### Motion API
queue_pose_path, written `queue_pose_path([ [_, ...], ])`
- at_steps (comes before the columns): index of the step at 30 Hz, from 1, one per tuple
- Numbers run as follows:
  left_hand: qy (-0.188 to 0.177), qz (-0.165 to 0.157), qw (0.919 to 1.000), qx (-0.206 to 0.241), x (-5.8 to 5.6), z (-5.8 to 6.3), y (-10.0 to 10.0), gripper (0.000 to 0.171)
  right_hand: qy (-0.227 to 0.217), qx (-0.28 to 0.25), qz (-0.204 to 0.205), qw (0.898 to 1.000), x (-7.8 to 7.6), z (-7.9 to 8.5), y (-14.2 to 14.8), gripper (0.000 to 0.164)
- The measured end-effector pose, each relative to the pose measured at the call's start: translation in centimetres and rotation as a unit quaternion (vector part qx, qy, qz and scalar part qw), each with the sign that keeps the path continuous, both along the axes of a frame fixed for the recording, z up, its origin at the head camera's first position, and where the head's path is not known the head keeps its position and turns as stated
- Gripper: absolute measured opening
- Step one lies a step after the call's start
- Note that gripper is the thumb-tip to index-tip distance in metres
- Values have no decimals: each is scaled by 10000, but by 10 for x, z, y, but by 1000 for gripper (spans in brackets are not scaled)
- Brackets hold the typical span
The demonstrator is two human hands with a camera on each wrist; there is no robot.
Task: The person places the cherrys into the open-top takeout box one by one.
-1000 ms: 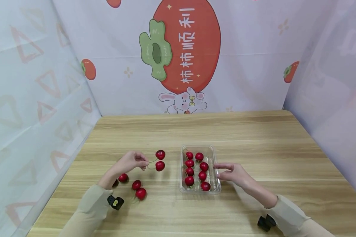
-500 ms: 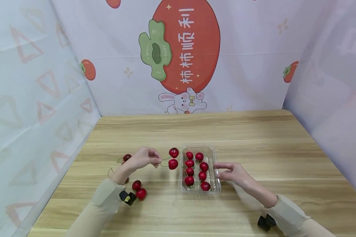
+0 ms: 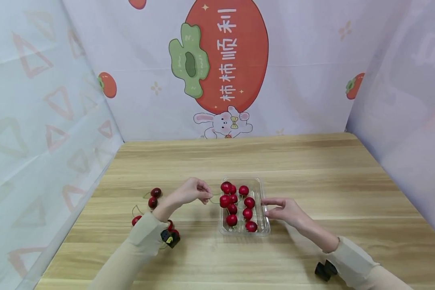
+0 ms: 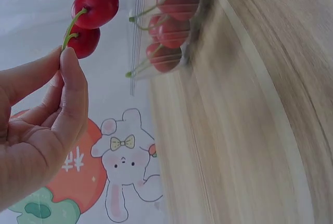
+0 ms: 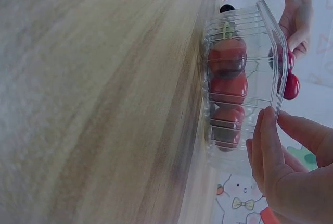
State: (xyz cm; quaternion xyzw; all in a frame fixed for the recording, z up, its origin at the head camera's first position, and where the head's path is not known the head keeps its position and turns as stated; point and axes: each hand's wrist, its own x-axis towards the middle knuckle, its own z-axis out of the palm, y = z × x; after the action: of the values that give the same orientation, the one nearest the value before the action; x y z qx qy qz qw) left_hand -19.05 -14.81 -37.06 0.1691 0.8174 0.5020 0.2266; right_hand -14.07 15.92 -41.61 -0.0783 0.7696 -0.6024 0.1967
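Note:
My left hand pinches the green stems of two red cherries between thumb and fingertips. The pair hangs over the left row of cherries in a clear plastic box, partly covering that row in the head view. Two rows of cherries lie inside the box. At its right rim, my right hand holds the edge with thumb and fingers, as the right wrist view also shows up close. The left-hand cherries are raised above the rim in the left wrist view.
On the wooden table, two dark cherries lie left of the box. Another cherry and a pair sit near my left sleeve, partly hidden by it. Printed cloth walls stand behind and at both sides.
My left hand has carried the two cherries rightward from the table to above the box. Dark cherries formerly behind that arm now show. The right hand stays at the rim.

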Motion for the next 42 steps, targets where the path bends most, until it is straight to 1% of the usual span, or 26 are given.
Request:
queue_pose_path([
  [8,-164,-95,9998,-19,1,-2,16,12,10,-43,34,10000,-1,-2,-1,49],
  [14,-232,-78,9997,-15,3,-4,26,11,37,-43,52,10000,-1,-4,0,50],
  [20,-219,-77,9995,-191,4,-6,34,14,74,-12,53,10000,-1,-4,0,48],
  [25,-86,-43,9992,-382,4,-10,40,11,62,-34,41,10000,-1,-3,0,48],
  [32,17,20,9986,-529,4,-13,46,6,27,-49,9,10000,-1,-3,-1,48],
  [36,107,8,9977,-675,4,-14,49,5,21,-64,12,10000,-1,-2,0,49],
  [39,244,-9,9964,-812,4,-14,52,5,4,-88,45,10000,-1,-1,0,49],
  [42,454,-32,9942,-972,3,-14,53,5,-6,-103,60,9999,-1,-1,0,50],
])
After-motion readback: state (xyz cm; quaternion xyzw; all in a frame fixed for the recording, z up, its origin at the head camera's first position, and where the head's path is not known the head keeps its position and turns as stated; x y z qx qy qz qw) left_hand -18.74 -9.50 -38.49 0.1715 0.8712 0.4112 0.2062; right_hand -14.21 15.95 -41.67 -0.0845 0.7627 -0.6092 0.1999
